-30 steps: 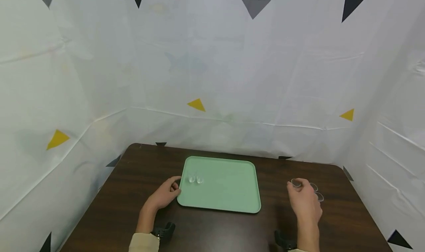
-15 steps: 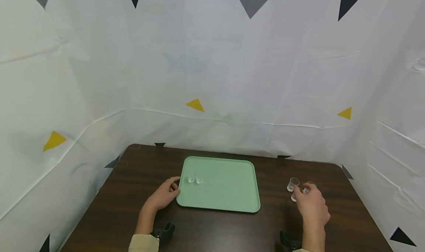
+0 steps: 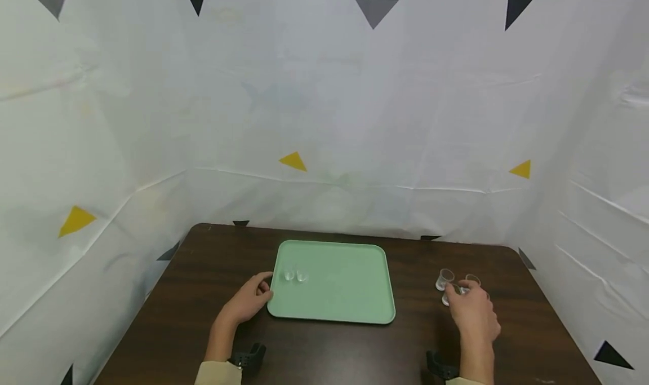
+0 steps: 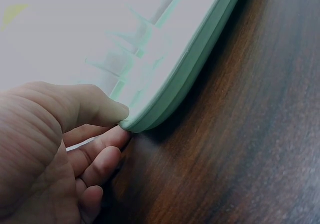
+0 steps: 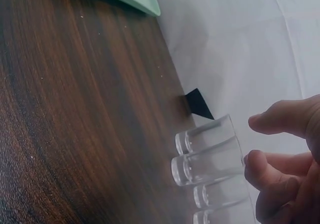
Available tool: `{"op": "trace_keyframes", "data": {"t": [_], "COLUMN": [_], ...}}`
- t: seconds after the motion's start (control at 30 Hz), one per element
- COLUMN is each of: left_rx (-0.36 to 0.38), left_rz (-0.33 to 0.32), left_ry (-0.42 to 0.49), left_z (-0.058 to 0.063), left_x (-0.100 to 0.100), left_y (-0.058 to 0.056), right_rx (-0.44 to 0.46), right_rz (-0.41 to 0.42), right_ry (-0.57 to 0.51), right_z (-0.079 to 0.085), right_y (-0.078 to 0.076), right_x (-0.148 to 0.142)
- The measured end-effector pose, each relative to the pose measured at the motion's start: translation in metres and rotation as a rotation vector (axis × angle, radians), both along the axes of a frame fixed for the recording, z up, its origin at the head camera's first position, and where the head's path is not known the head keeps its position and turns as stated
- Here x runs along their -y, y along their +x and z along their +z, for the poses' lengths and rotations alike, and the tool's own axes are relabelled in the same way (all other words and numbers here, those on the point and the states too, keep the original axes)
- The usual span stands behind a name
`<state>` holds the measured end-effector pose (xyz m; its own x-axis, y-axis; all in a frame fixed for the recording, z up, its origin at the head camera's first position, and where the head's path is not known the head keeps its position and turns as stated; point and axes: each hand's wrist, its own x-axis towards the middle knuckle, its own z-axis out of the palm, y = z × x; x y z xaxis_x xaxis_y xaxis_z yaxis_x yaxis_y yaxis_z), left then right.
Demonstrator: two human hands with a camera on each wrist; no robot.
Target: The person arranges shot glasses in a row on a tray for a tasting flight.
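Observation:
A light green tray (image 3: pixel 345 289) lies on the dark wood table. My left hand (image 3: pixel 247 301) pinches its left rim, the thumb (image 4: pixel 112 111) on top and fingers against the edge. Two small clear glasses (image 3: pixel 302 275) stand near the left side of the tray; glare blurs them in the left wrist view. To the right, my right hand (image 3: pixel 474 313) is over a close group of several similar glasses (image 5: pixel 207 159). Its thumb (image 5: pixel 272 119) and fingers are parted, and one fingertip is at a glass's rim. The hand partly hides the group in the head view.
The brown table (image 3: pixel 350 351) runs back to a white sheet (image 3: pixel 324 103) marked with triangles, which also rises on both sides. Bare wood lies between the tray and the glasses. A dark band with a device (image 3: pixel 248 357) is on the left wrist.
My right hand has moved off the glass at the group's left, which now stands uncovered, and shifted slightly right and nearer. The left hand keeps its place at the tray.

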<state>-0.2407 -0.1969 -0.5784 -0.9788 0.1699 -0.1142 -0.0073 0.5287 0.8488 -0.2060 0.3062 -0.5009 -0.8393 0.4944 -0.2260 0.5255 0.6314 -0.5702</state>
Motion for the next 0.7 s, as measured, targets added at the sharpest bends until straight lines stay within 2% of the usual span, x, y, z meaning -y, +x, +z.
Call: {"op": "trace_keyframes", "data": {"t": [0.37, 0.7], "left_rx": [-0.004, -0.004], "left_rz": [0.011, 0.012], "left_ry": [-0.016, -0.017], "left_z": [-0.004, 0.000], "left_x": [0.000, -0.001], "left_y": [0.000, -0.001], "right_rx": [-0.004, -0.019], "right_rz": [0.022, 0.036], "right_ry": [-0.021, -0.038], "right_z": [-0.013, -0.021], "right_y": [-0.003, -0.004], "right_x": [-0.002, -0.007]}}
